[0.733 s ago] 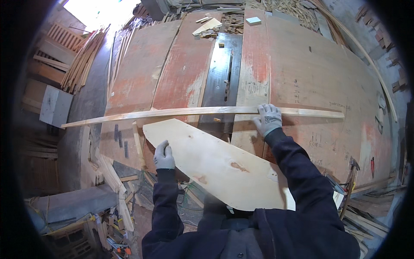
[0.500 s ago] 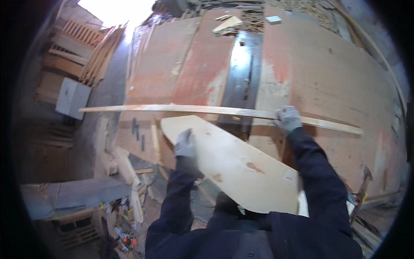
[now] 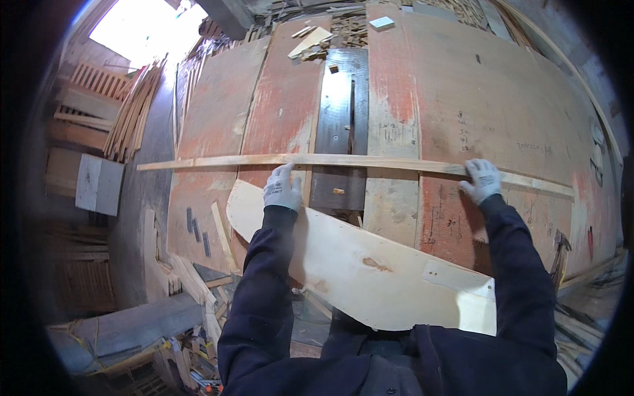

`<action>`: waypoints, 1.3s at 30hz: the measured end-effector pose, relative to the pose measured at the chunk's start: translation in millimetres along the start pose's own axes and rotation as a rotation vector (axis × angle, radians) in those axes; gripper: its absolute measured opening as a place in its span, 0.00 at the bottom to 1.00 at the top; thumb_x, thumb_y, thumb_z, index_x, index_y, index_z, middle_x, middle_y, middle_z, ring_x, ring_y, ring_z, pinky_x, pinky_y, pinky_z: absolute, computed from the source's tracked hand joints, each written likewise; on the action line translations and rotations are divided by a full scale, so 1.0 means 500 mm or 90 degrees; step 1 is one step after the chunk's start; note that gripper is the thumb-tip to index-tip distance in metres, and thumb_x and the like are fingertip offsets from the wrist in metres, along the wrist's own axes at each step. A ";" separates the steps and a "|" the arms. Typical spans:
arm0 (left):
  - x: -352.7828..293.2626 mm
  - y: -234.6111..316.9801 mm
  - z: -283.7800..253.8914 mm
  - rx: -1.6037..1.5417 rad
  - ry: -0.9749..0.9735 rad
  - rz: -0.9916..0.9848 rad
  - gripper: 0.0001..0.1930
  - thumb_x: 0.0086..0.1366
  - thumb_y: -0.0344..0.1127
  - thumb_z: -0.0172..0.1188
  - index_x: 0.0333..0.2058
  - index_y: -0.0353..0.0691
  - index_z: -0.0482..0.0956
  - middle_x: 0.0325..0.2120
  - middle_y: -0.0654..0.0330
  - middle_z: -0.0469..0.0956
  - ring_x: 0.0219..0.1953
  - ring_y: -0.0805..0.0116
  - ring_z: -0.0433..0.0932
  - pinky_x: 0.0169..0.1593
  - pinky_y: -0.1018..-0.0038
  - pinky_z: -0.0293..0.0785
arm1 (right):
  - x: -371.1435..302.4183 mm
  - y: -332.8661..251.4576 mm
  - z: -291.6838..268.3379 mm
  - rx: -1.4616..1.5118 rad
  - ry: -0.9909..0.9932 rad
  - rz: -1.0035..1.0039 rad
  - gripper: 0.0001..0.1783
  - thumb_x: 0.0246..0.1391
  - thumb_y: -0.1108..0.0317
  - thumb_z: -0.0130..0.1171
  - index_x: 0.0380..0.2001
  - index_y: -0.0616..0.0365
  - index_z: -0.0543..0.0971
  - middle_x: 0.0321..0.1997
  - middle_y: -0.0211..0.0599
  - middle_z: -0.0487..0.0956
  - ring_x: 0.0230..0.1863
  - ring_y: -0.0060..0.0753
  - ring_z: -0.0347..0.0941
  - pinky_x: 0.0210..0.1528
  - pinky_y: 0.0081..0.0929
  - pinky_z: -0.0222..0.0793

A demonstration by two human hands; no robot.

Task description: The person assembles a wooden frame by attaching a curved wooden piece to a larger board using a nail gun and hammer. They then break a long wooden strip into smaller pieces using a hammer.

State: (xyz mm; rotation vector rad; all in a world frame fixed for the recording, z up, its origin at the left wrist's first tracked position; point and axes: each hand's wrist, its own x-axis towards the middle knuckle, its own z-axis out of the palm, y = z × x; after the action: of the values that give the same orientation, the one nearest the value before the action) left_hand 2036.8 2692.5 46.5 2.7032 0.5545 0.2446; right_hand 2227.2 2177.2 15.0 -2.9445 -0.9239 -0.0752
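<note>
A long, thin wooden strip [image 3: 370, 160] lies crosswise in front of me over the boards of the table. My right hand [image 3: 483, 179], in a pale work glove, has its fingers over the strip's right part, with the thumb at the near edge. My left hand [image 3: 282, 190], gloved the same way, reaches forward with fingers stretched out; its fingertips are at the strip's near edge. Under the left hand and close to my body is a pale plywood panel [image 3: 356, 254] with a slanted, rounded outline. A small rectangular piece is attached near its right end.
Reddish worn boards [image 3: 277, 99] flank a dark metal strip [image 3: 340, 99]. A hammer-like tool [image 3: 563, 241] is at the right edge. Several dark narrow pieces [image 3: 197, 228] lie at left. A pale block [image 3: 99, 183], leaning slats [image 3: 135, 119] and wood offcuts [image 3: 191, 274] stand around the left side.
My left hand has moved from the plywood panel forward to the wooden strip. My right hand has shifted right along the strip. The panel now sits flatter and nearer my body.
</note>
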 end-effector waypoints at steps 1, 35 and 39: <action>0.020 0.009 0.013 0.037 -0.025 0.025 0.24 0.63 0.40 0.58 0.56 0.40 0.73 0.53 0.50 0.74 0.55 0.51 0.73 0.59 0.58 0.68 | 0.012 -0.024 0.015 0.024 0.040 -0.043 0.30 0.49 0.51 0.63 0.53 0.55 0.74 0.53 0.41 0.72 0.58 0.47 0.65 0.62 0.46 0.58; 0.351 -0.034 0.108 0.178 -0.073 0.108 0.13 0.60 0.41 0.65 0.43 0.50 0.79 0.44 0.57 0.78 0.50 0.52 0.76 0.51 0.58 0.74 | 0.233 -0.045 0.074 0.023 0.183 -0.024 0.16 0.53 0.51 0.59 0.40 0.49 0.79 0.38 0.33 0.74 0.46 0.41 0.70 0.47 0.43 0.64; 0.271 -0.038 0.024 0.088 0.023 0.276 0.16 0.55 0.37 0.67 0.41 0.41 0.77 0.40 0.52 0.78 0.46 0.49 0.76 0.51 0.59 0.73 | 0.169 0.017 0.062 -0.002 0.174 -0.017 0.15 0.54 0.53 0.59 0.36 0.52 0.77 0.32 0.38 0.73 0.40 0.44 0.71 0.42 0.41 0.65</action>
State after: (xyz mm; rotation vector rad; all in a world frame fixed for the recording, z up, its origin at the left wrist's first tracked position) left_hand 2155.9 2760.5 40.9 2.9327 -0.0161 0.3806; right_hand 2302.0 2220.5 -10.9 -2.8262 -0.9210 -0.4665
